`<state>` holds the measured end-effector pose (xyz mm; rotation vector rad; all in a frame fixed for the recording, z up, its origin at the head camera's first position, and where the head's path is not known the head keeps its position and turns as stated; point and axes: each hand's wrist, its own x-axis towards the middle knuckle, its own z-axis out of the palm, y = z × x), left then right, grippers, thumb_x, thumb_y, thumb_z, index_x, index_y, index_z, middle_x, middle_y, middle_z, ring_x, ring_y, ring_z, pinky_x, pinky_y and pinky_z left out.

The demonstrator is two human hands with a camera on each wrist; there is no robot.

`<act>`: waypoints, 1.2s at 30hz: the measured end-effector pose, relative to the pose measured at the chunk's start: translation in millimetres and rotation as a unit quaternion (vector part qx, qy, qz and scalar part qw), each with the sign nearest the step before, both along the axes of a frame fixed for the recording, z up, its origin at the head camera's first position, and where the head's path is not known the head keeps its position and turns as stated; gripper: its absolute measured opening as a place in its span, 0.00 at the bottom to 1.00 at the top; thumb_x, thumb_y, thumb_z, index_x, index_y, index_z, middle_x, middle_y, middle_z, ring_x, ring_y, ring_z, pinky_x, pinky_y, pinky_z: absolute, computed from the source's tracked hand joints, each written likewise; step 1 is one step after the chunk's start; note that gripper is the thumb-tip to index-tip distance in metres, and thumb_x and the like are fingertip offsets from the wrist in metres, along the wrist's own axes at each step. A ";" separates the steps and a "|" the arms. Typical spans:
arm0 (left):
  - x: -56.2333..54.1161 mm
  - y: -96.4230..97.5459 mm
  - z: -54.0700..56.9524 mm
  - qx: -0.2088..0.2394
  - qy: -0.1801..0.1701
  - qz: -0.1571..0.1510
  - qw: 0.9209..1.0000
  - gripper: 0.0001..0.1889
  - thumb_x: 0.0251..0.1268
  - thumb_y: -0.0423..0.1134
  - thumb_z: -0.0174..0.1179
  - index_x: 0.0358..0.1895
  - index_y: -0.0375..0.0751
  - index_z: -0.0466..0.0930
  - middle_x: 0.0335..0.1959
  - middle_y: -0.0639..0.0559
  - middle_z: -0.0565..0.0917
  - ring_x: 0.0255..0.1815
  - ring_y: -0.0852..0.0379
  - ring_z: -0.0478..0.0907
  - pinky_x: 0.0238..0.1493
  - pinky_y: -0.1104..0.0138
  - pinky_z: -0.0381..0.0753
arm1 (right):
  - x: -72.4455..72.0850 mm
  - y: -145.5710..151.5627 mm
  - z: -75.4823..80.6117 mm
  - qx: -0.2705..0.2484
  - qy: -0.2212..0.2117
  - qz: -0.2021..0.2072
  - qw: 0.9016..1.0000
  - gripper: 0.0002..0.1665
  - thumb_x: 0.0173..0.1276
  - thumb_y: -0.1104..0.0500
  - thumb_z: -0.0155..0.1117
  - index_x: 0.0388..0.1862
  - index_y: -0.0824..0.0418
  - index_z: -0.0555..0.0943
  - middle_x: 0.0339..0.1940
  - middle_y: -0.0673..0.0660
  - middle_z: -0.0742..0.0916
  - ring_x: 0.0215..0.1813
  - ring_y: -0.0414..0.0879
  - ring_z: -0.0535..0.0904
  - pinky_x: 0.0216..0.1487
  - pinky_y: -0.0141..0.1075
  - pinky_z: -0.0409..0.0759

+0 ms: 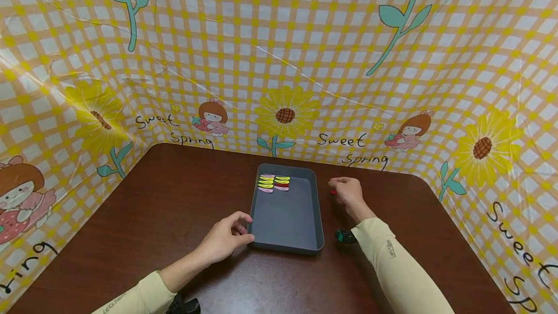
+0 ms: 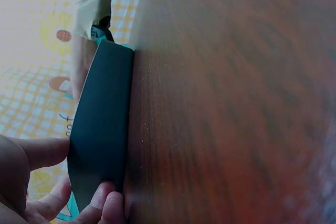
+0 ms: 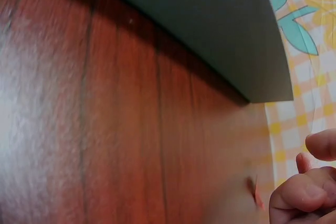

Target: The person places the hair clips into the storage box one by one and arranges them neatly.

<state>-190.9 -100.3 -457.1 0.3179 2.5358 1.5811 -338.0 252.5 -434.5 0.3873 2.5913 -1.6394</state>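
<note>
A dark grey rectangular tray [image 1: 287, 222] lies on the table. Snap hair clips [image 1: 267, 183] in yellow, pink and red sit in two columns at its far left. At the near left corner, my left hand [image 1: 226, 236] holds the tray, thumb and bent fingers against its outer wall [image 2: 102, 114]. Right of the tray, my right hand [image 1: 347, 192] is low over the table with loosely bent fingers. A small red piece [image 3: 257, 195], perhaps a clip, lies on the table beside those fingers. Nothing shows between the right thumb and fingers, though the palm is hidden.
The brown wooden table [image 1: 192, 183] is bordered by a yellow checked cloth [image 1: 283, 62] at the back and sides. A dark wrist device [image 1: 346, 236] sits by the right cuff, and another [image 1: 185, 304] by the left sleeve.
</note>
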 end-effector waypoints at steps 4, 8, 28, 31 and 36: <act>0.2 0.3 -0.1 0.000 -0.001 0.002 1.000 0.19 0.62 0.42 0.70 0.55 0.45 0.78 0.35 0.50 0.81 0.33 0.55 0.77 0.30 0.62 0.76 | 0.4 4.0 -4.8 0.016 -0.003 -0.005 1.000 0.21 0.75 0.55 0.57 0.59 0.67 0.81 0.59 0.62 0.83 0.34 0.41 0.72 0.34 0.34 0.76; 0.0 0.4 -0.5 0.000 -0.001 0.002 1.000 0.19 0.62 0.41 0.70 0.55 0.45 0.78 0.35 0.50 0.81 0.33 0.55 0.77 0.30 0.62 0.76 | 0.4 10.1 -9.3 0.017 -0.011 -0.011 1.000 0.22 0.76 0.56 0.54 0.61 0.67 0.81 0.67 0.64 0.79 0.31 0.43 0.71 0.34 0.34 0.75; -0.4 0.5 -1.0 -0.004 0.007 0.003 1.000 0.19 0.61 0.42 0.71 0.54 0.45 0.79 0.35 0.51 0.82 0.33 0.56 0.78 0.31 0.63 0.76 | -3.3 26.7 -23.0 0.002 -0.026 -0.044 0.999 0.19 0.73 0.58 0.57 0.54 0.70 0.83 0.41 0.56 0.81 0.18 0.41 0.64 0.29 0.34 0.73; -0.5 0.5 -1.0 -0.003 0.007 0.004 1.000 0.19 0.62 0.41 0.71 0.54 0.45 0.79 0.35 0.51 0.82 0.34 0.56 0.78 0.32 0.62 0.76 | -4.5 27.5 -22.6 0.000 -0.032 -0.046 0.998 0.13 0.72 0.58 0.58 0.39 0.69 0.83 0.25 0.50 0.74 0.20 0.42 0.65 0.28 0.35 0.72; -0.2 0.7 -0.5 -0.002 0.006 0.005 1.000 0.19 0.62 0.41 0.71 0.54 0.45 0.79 0.35 0.51 0.82 0.34 0.55 0.78 0.32 0.62 0.75 | -5.1 28.0 -21.9 -0.010 -0.030 -0.040 0.999 0.20 0.71 0.58 0.60 0.17 0.57 0.73 0.18 0.47 0.68 0.18 0.41 0.63 0.26 0.34 0.69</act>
